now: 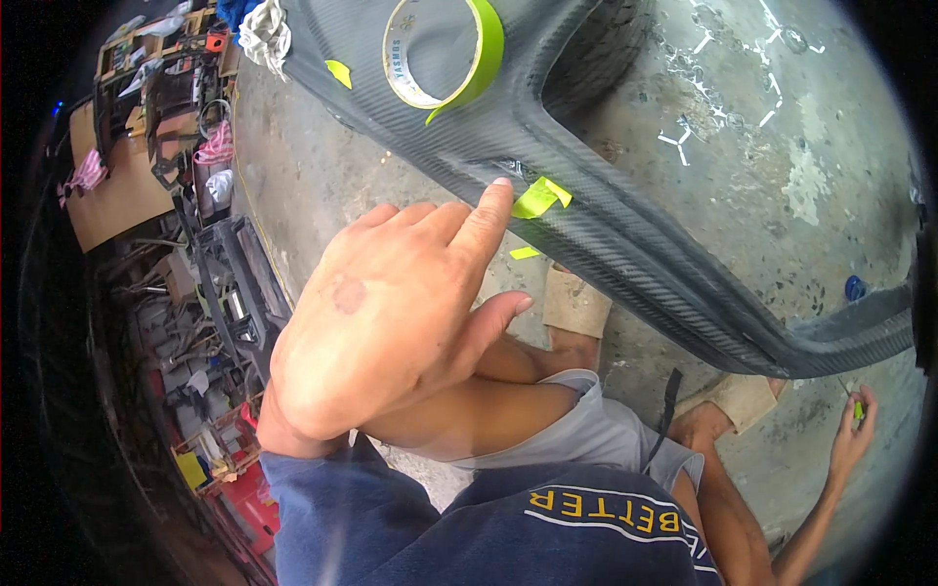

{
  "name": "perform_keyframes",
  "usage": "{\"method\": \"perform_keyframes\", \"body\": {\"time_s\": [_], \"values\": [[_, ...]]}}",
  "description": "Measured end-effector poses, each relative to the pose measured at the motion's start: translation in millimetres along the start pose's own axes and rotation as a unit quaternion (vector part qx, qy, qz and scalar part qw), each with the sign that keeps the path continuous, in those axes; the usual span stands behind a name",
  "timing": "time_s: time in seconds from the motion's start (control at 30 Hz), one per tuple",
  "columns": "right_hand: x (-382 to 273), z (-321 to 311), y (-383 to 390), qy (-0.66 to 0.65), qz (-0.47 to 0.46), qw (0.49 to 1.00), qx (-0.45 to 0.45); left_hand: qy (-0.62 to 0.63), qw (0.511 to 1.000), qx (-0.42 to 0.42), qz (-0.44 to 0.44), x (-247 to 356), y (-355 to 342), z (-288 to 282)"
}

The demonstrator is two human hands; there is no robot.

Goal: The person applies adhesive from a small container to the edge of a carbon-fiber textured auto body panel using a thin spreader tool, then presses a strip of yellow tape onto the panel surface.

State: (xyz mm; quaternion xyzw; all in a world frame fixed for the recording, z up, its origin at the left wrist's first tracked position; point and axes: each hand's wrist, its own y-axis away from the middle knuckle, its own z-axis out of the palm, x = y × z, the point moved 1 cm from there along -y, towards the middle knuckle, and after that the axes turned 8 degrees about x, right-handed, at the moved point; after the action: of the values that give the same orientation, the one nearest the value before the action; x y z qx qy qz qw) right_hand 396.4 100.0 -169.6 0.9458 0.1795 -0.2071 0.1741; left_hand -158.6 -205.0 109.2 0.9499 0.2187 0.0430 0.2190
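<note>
My left hand (391, 313) reaches over a black carbon-fibre-patterned panel (645, 239), its index fingertip at the surface beside a piece of green tape (542, 197). The thumb stands apart, the other fingers are bent, and nothing shows in the hand. Just below lies a smaller green tape piece (525, 253). A roll of green tape (486, 54) rests on the panel's upper part, with another tape scrap (339, 73) to its left. At the far right, my right hand (854, 439) is closed around a small thin-tipped tool (847, 389); a bit of green shows at its fingers.
The panel spans from the top to the right edge over a stained concrete floor (723, 215). A white rag (265, 39) lies at the upper left. Cluttered shelving (181, 322) stands along the left. A blue cap-like object (855, 287) sits near the panel's right end.
</note>
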Motion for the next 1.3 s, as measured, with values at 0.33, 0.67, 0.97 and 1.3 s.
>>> {"method": "perform_keyframes", "body": {"time_s": [0.33, 0.67, 0.97, 1.3], "values": [[7.2, -7.8, -1.7, -0.056, 0.001, 0.998, 0.034, -0.010, 1.000, -0.014, -0.011, 1.9, -2.1, 1.3], [-4.5, -7.6, -4.9, -0.034, 0.010, 0.999, 0.034, -0.019, 1.000, -0.018, -0.015, 4.5, -5.1, -2.8], [-7.0, -4.8, -7.3, -0.057, 0.024, 0.998, 0.032, -0.032, 0.999, 0.020, -0.012, -3.2, -4.6, 2.5], [12.6, -25.6, -0.2, -0.043, 0.032, 0.997, 0.057, -0.040, 0.999, -0.025, -0.014, -1.8, -13.1, -0.6]]}}
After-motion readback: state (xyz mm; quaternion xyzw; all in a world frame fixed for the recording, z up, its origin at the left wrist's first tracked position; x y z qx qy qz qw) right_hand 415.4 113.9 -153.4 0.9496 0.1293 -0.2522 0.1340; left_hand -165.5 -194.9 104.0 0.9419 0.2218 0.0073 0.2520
